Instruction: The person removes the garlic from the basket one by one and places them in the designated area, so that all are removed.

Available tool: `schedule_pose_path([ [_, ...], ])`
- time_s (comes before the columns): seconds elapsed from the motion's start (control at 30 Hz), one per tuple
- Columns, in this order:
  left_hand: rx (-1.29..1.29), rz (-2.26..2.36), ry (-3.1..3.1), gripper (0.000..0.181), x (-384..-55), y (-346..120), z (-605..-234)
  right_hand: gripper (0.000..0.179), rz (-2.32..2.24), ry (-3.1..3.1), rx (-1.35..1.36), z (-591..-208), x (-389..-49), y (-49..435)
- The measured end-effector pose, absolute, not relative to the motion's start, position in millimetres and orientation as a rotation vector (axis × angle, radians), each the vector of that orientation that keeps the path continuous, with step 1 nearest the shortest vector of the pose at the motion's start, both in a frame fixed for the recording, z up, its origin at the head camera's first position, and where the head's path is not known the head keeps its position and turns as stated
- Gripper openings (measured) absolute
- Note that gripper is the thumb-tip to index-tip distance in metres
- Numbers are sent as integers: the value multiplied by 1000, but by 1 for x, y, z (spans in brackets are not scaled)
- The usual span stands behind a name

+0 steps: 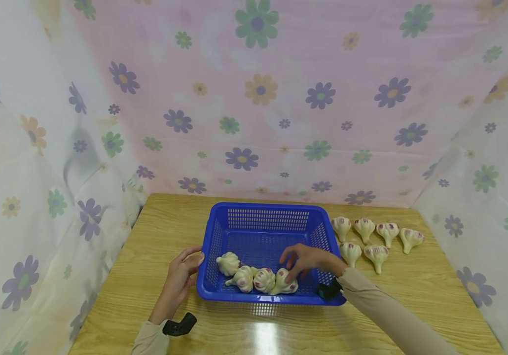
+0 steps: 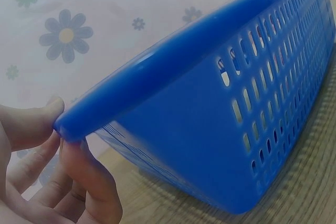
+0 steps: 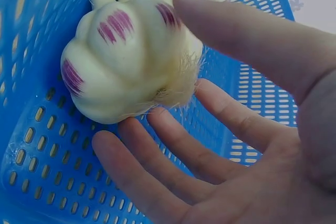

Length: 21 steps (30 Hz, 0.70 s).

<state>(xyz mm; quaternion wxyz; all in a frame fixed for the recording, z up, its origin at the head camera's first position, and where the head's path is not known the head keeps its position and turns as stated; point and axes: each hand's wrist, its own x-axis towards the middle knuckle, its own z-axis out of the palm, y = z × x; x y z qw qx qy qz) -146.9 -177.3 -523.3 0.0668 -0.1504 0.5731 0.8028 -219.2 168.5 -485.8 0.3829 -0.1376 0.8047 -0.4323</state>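
Note:
A blue plastic basket with slotted walls stands on the wooden table. My left hand pinches its left rim between thumb and bent fingers, as the left wrist view shows close up. Several garlic bulbs lie in a row along the basket's near side. Inside the basket, my right hand is over the rightmost garlic bulb. In the right wrist view that purple-streaked bulb sits between the spread thumb and the loosely extended fingers, fingertips right at its underside.
Several more garlic bulbs lie in two rows on the table to the right of the basket. Flower-patterned cloth hangs behind the table and along both sides.

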Motion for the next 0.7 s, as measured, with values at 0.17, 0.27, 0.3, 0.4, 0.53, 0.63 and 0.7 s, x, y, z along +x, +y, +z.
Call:
schedule_pose_path([
  [0.17, -451, 2416, 1738, 49, -146, -178, -523, 49, -1036, 2075, -347, -489, -221, 165],
  [0.27, -456, 2418, 1738, 47, -147, -177, -524, 47, -1008, 2071, -360, -490, -222, 164],
  [0.3, -458, 2418, 1739, 46, -147, -177, -524, 46, -1004, 2063, -363, -491, -222, 164],
  [0.4, -455, 2417, 1744, 45, -147, -177, -524, 44, -976, 2048, -388, -491, -222, 162],
  [0.53, -458, 2410, 1748, 46, -147, -177, -524, 44, -943, 2035, -426, -493, -222, 161],
  [0.63, -469, 2408, 1748, 48, -146, -177, -523, 45, -944, 2020, -446, -494, -224, 161],
  [0.7, -471, 2404, 1754, 48, -146, -176, -523, 44, -963, 2001, -463, -496, -224, 162],
])
